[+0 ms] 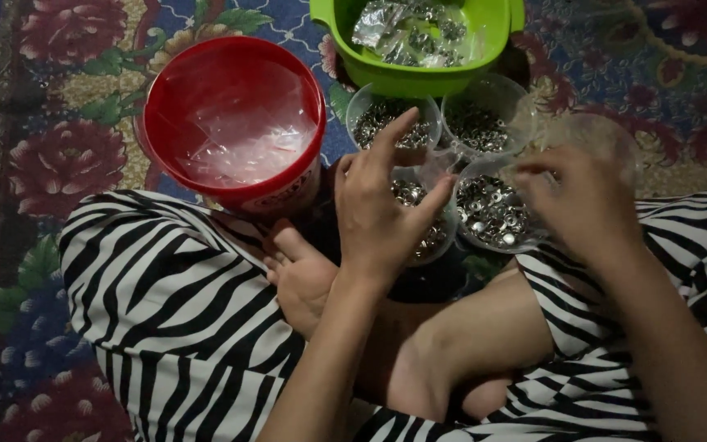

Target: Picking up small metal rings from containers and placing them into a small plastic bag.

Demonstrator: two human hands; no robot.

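Observation:
My left hand [382, 205] hovers over a clear cup of small metal pieces [423, 221], fingers spread, thumb and forefinger apart; whether it pinches a piece is hidden. My right hand [578, 196] reaches over another clear cup of shiny metal pieces [493, 214], fingers curled together at the cup's right rim. Two more clear cups of the same metal bits [390, 119] [480, 123] stand just beyond. I sit cross-legged in zebra-striped trousers [165, 303], with the cups in front of my bare feet.
A red bucket [235, 123] lined with clear plastic bags stands at the left. A green bowl [419, 37] holding small filled plastic bags sits at the top. Everything rests on a floral carpet [51, 155].

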